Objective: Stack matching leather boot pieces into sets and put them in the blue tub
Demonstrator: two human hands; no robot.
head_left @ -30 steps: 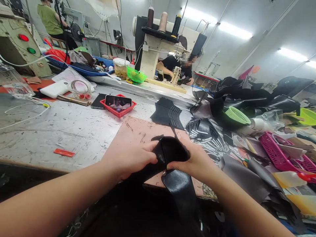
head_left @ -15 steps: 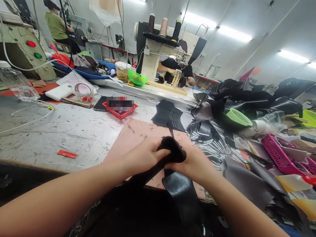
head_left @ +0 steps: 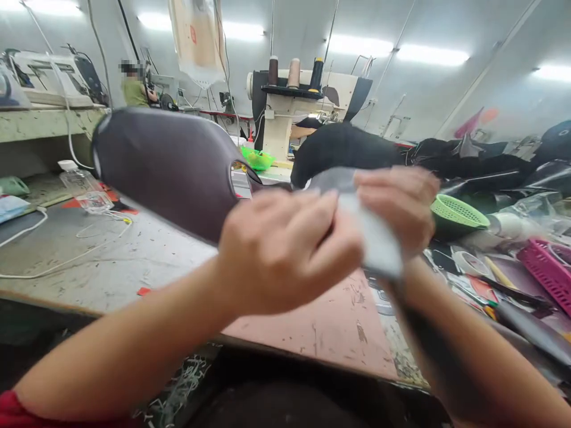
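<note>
Above the bench I hold up a dark brown leather-like piece [head_left: 169, 166] with a broad rounded end and a cut-out near my fingers. My left hand [head_left: 289, 252] is closed round its middle, knuckles toward me. Beside it my right hand [head_left: 397, 205] grips another part of the same piece, blurred by motion. A pale grey shiny face [head_left: 375, 238] shows between the two hands, and a black fabric-like part [head_left: 343, 148] arches up behind them. Along my right forearm hangs a dark strip [head_left: 437, 351]. Under the hands lies a pink board [head_left: 307, 339].
A sewing machine [head_left: 276, 131] with three thread spools stands behind the bench, near a bright green basket [head_left: 257, 159]. At left are a clear bottle [head_left: 89, 190] and white cable. A pale green basket [head_left: 459, 211], dark material and a magenta basket [head_left: 546, 270] crowd the right.
Both hands have risen from low over the pink board, and the leather-like piece has been lifted and spread out, its broad end now to the left. The camera view has tilted and shifted.
</note>
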